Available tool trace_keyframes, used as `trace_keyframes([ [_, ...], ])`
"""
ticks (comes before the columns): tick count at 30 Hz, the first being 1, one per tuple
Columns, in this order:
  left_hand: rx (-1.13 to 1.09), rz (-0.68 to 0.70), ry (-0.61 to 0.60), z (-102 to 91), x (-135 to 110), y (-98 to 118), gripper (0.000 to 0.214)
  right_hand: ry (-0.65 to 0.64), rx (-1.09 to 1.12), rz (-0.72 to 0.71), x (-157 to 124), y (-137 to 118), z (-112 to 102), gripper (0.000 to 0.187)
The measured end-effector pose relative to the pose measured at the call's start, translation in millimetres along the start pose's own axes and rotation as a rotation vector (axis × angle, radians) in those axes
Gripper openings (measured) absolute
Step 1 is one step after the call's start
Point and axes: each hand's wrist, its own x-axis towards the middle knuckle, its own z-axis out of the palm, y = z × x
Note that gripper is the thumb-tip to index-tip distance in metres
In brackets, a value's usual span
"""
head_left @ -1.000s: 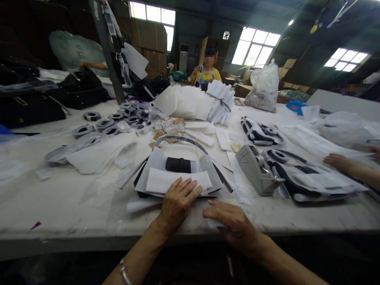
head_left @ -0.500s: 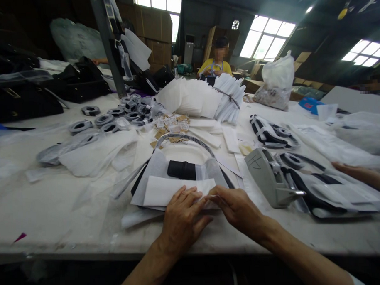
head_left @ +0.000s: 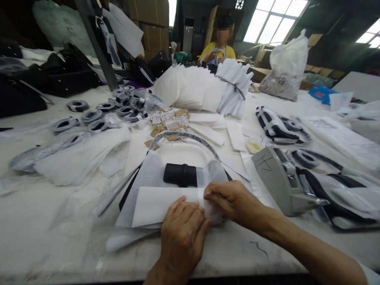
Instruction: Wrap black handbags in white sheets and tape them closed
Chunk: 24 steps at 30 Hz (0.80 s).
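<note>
In front of me a dark handbag lies flat, draped with thin white wrapping paper (head_left: 134, 190). Its arched handle (head_left: 192, 136) is bound in clear film. A black strap tab (head_left: 179, 175) shows through the middle of the wrapping. Below the tab lies a folded white foam sheet (head_left: 154, 204). My left hand (head_left: 184, 230) rests flat on the sheet's lower edge, fingers extended. At the sheet's right end my right hand (head_left: 234, 201) pinches its edge between thumb and fingers. What exactly lies inside the pinch is partly hidden.
A grey tape dispenser (head_left: 274, 177) stands to the right, beside another wrapped bag (head_left: 344, 191). Coiled wrapped straps (head_left: 92, 116), small tags (head_left: 170, 119) and stacked white sheets (head_left: 191, 88) lie farther back. Across the table sits a person in yellow (head_left: 216, 52).
The view has shifted closer and slightly right. My right hand has drawn apart from my left, along the sheet's right end. My left hand still presses the sheet.
</note>
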Motion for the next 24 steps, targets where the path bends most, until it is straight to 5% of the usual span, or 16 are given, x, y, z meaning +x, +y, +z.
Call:
trace_keyframes([
  [9, 0.200, -0.034, 0.027, 14.5, 2.7, 0.1, 0.017, 0.166, -0.033, 0.112, 16.8, 34.1, 17.6, 0.012],
  [24, 0.200, 0.100, -0.080, 2.7, 4.3, -1.9, 0.016, 0.104, -0.001, 0.098, 27.0, 34.7, 15.9, 0.014],
])
